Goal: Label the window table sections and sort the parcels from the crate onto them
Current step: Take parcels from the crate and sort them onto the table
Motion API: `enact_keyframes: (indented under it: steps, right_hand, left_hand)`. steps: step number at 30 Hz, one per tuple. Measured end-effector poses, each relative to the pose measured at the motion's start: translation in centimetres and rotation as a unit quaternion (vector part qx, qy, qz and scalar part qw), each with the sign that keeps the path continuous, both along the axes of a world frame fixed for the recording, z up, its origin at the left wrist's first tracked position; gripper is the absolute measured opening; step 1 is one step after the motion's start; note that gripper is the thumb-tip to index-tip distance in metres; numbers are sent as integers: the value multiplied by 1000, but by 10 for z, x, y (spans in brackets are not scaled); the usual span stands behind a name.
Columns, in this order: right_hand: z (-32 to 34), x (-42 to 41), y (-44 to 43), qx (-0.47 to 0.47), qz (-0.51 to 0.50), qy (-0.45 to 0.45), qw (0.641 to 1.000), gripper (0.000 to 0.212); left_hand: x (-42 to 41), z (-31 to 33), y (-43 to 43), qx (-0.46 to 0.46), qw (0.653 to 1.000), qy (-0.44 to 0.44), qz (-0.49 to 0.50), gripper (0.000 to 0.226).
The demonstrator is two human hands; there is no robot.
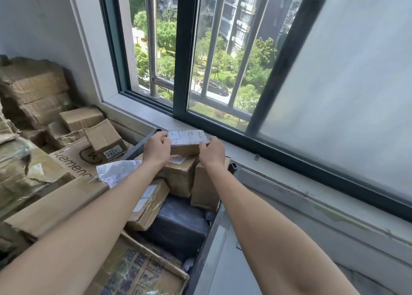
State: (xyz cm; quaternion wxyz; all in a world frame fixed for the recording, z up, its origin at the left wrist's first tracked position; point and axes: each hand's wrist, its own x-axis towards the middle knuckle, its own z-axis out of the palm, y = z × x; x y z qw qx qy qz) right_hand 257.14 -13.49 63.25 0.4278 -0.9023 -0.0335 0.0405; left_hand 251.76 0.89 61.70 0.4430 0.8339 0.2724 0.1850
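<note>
Cardboard parcel (188,142), white label on top, held between both my hands above heap in crate (200,257), close to window sill (142,114). Left hand (156,148) grips parcel's left end, fingers curled over label edge. Right hand (211,151) pinches right end. Directly below: larger brown box (180,176), touching upright box (205,190) on its right. Black wrapped parcel (178,223) lower, nearer me, beside dark crate rim. White plastic mailer (116,170) just left of my left forearm. Worn cartons (33,89) stacked by wall, far left.

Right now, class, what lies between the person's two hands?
Head view: a small labelled cardboard parcel, gripped at its ends by the left hand and the right hand.
</note>
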Motion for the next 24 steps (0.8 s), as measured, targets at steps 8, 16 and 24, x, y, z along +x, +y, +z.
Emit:
enact_keyframes:
  steps: [8,16,24]
  right_hand:
    - [23,-25,-27,133,-25,-7,991,25]
    - [62,-50,-87,286,0,-26,958,14]
    - [75,-59,-186,281,-13,-75,957,15]
  left_hand:
    - [-27,27,-23,-137,986,-63,70,41]
    - [-60,43,-85,-303,948,-96,16,47]
    - [-84,52,-176,-349,927,-54,-129,19]
